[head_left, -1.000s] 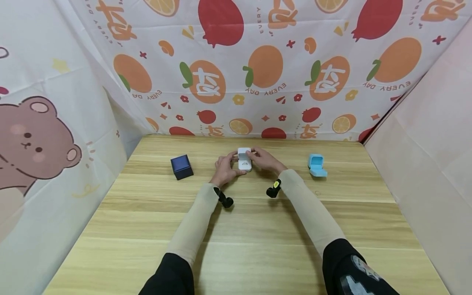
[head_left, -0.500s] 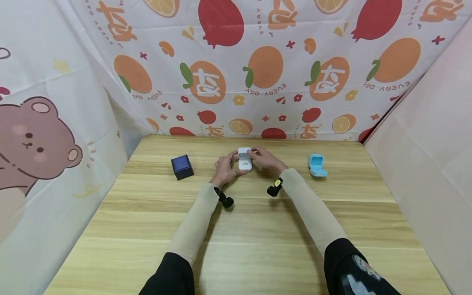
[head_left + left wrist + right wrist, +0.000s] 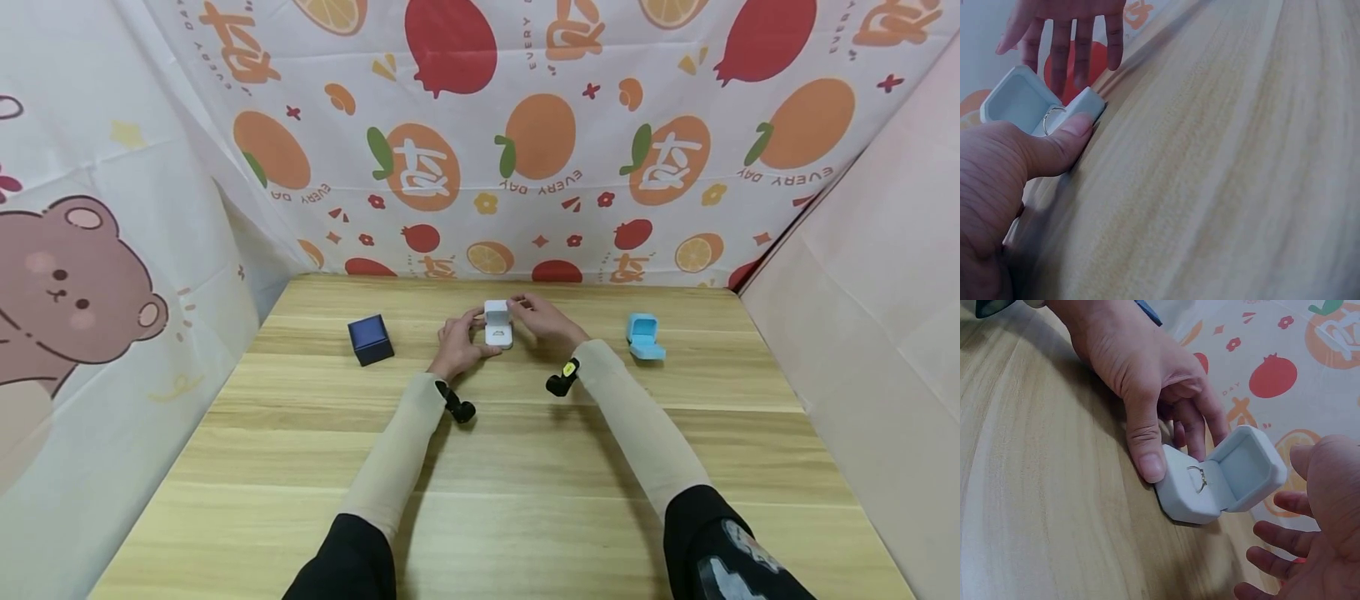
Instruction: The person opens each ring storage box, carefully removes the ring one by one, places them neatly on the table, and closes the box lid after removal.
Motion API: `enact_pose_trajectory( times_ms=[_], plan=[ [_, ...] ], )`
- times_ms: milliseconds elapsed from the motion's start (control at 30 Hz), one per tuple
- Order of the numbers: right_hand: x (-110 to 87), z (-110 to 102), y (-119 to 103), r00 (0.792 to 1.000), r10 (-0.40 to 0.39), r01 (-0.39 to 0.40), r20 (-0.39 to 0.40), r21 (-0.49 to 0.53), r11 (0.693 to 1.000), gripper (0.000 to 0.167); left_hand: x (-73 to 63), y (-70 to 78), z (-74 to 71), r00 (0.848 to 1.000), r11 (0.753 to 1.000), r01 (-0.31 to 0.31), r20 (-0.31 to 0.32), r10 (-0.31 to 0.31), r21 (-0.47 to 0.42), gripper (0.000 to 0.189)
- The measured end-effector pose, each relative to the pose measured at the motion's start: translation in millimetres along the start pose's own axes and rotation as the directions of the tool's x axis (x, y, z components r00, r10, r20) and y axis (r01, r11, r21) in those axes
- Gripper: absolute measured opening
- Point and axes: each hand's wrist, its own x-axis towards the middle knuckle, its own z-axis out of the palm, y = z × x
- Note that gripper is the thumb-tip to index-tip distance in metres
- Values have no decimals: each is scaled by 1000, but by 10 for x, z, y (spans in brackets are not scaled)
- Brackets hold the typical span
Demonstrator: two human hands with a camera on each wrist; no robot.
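A white ring box [image 3: 497,313] stands on the table with its lid raised. Inside its base sits a thin ring [image 3: 1202,479], upright in the cushion. My left hand [image 3: 455,347] grips the box from its left side, with the thumb on the base's front and the other fingers partly hidden behind it. My right hand [image 3: 550,322] is just right of the lid, its fingers loosely extended and apart from the box in the right wrist view.
A dark blue box [image 3: 371,340] with its lid down stands on the left of the wooden table [image 3: 495,492]. To the right is a light blue ring box [image 3: 645,337] with its lid up. A fruit-patterned cloth [image 3: 480,200] hangs behind the table.
My right hand has let go of the white box's lid and shifted slightly right, its fingers straightening. The left hand and the box stay in place.
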Motion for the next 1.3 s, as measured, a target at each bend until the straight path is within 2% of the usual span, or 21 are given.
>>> enact_pose_trajectory(
  times_ms=[200, 400, 600, 733, 1000, 1300],
  plan=[
    [24, -29, 0, 999, -32, 32, -10, -12, 999, 55, -5, 4, -9, 1000, 1000, 1, 1, -1, 9, 89],
    [26, -49, -12, 1000, -22, 22, -18, 4, 1000, 50, -17, 29, -14, 1000, 1000, -9, 5, 9, -4, 88],
    [-5, -58, -26, 999, -45, 45, -31, 19, 999, 48, -19, 31, -11, 1000, 1000, -20, 0, 20, -4, 86],
    [-21, -66, -31, 996, -62, 64, -63, 25, 998, 41, -15, 19, -8, 1000, 1000, -20, 2, 20, -10, 87],
    [-55, -56, -18, 994, -40, 42, -102, 23, 999, 27, 0, -24, 5, 1000, 1000, -30, 0, 30, -8, 87],
    [-64, -47, 25, 992, -77, 82, -96, 43, 996, 27, 6, -12, 0, 1000, 1000, -26, -1, 26, -13, 87]
  ],
)
